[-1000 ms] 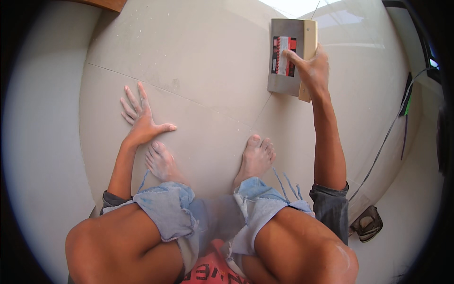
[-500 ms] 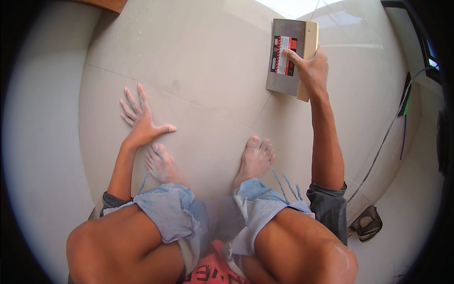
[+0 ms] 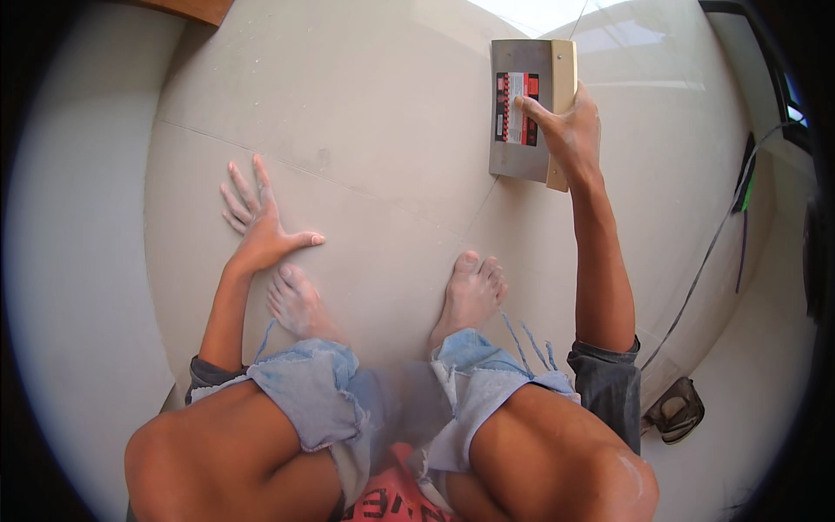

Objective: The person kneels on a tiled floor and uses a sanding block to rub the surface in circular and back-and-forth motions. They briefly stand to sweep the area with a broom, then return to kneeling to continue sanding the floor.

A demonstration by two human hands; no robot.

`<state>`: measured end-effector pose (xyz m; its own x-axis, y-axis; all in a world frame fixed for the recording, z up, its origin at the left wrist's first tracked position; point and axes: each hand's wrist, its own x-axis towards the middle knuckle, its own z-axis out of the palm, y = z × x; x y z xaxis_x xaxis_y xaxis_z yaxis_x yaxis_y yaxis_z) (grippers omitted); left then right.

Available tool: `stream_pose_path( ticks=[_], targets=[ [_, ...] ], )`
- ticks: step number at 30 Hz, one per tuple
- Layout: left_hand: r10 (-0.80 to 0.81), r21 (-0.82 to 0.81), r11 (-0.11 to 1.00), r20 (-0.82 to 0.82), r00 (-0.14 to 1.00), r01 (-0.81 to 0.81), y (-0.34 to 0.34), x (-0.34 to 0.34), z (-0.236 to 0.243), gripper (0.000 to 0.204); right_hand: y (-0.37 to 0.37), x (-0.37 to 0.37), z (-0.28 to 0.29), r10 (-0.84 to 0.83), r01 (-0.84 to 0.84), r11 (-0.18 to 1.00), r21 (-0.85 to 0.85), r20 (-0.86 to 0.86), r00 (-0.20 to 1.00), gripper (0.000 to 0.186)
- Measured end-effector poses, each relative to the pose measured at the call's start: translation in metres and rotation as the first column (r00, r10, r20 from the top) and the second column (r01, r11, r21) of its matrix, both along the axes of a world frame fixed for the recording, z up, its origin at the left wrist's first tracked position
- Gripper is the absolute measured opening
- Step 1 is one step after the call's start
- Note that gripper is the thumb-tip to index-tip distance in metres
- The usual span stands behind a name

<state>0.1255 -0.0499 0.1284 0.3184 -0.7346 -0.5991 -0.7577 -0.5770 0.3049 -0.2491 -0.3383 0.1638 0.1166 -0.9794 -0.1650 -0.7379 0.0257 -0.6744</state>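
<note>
Fingers splayed and free, the left hand rests on the tiled floor, where two dusty feet are planted. Ahead of the right foot, toward the upper right, is the scraper, its wide blade pointing left. The right hand grasps its pale handle, thumb on the label, other fingers hidden.

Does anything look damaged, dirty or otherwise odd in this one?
Yes: the shorts look torn, with ragged, frayed edges. The left hand and feet look whitened, as if dusty. The scraper in the right hand shows no obvious damage.
</note>
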Motion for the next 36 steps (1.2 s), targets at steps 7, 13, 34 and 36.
stream_pose_path(
  ticks=[7, 13, 34, 36],
  targets=[
    [-0.009, -0.007, 1.0, 0.001, 1.0, 0.009, 0.0, 0.0, 0.001, 0.18, -0.001, 0.005, 0.014, -0.055, 0.054, 0.994, 0.099, 0.017, 0.998, 0.057],
    [0.001, -0.015, 1.0, 0.03, 1.0, -0.001, 0.004, 0.001, -0.002, 0.182, 0.005, 0.005, 0.004, 0.016, -0.016, 1.0, 0.025, -0.006, 1.0, 0.058],
    [0.02, -0.085, 0.996, -0.009, 1.0, -0.021, -0.006, -0.017, 0.016, 0.159, 0.003, 0.055, 0.027, 0.492, -0.458, 0.858, 0.234, -0.114, 0.863, 0.062],
    [0.031, -0.166, 0.986, 0.026, 0.999, -0.026, -0.003, -0.02, 0.021, 0.141, -0.027, 0.072, 0.033, 0.27, -0.269, 0.937, 0.223, 0.024, 0.963, 0.055]
  ],
)
